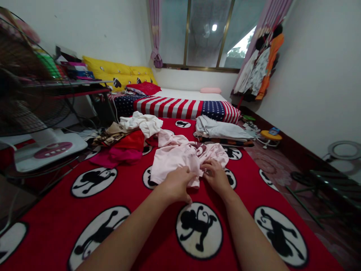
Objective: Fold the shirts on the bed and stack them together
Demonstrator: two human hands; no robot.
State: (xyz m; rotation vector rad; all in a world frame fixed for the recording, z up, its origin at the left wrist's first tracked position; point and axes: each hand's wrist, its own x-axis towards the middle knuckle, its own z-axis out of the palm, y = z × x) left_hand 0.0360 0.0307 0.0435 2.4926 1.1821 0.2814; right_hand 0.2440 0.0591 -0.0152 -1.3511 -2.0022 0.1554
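A pale pink garment (175, 156) lies crumpled in the middle of a red blanket (50, 229) printed with black monkey figures in white circles. My left hand (176, 184) is closed on the near edge of the pink garment. My right hand (216, 175) pinches the same edge just to the right, fingers curled on the cloth. Both forearms reach in from the bottom of the view.
Beyond the garment lie a white cloth (141, 123), red and magenta clothes (125, 148), and a folded grey-white pile (218, 130). A standing fan (25, 94) is at left, a stars-and-stripes bed (180, 105) behind, hanging clothes (261, 67) at right, and a folded rack (324, 188) on the floor.
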